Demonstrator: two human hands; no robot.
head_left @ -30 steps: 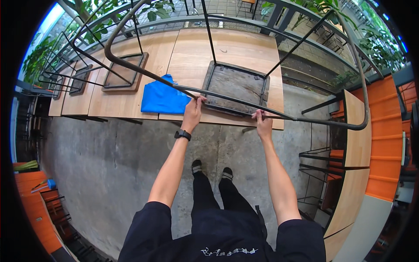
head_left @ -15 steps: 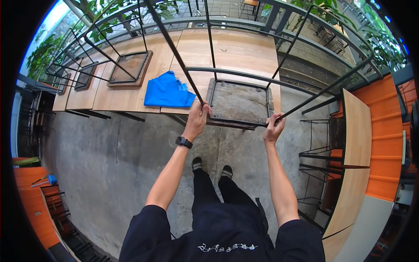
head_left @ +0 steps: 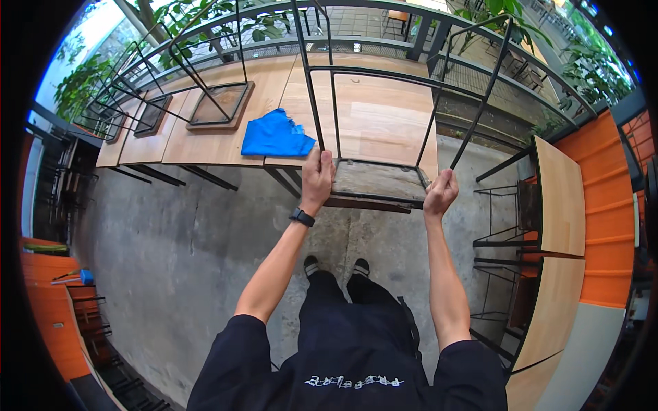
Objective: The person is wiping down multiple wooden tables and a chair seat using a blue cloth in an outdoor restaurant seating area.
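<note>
Upside down in front of me is a stool (head_left: 378,181) with a worn wooden seat and a thin black metal frame, its legs pointing up and away. My left hand (head_left: 317,183), below a wrist-worn black watch, is closed round the frame at the seat's left side. At the seat's right corner my right hand (head_left: 441,194) grips the frame too. The seat overlaps the near edge of a light wooden table (head_left: 387,123); whether it rests there I cannot tell. Left of the stool, a folded blue cloth (head_left: 277,134) lies on the tabletop.
Several upturned stools, one being a brown-seated stool (head_left: 221,106), sit on the tables at left. A metal railing (head_left: 373,46) runs behind. At right stand wooden tables (head_left: 561,198) beside an orange bench (head_left: 606,205). Grey concrete floor (head_left: 205,233) lies beneath me.
The stool has tipped: its legs now stand more upright and its seat shows narrower. Both hands still grip it. The view has shifted slightly, and the cloth lies as before.
</note>
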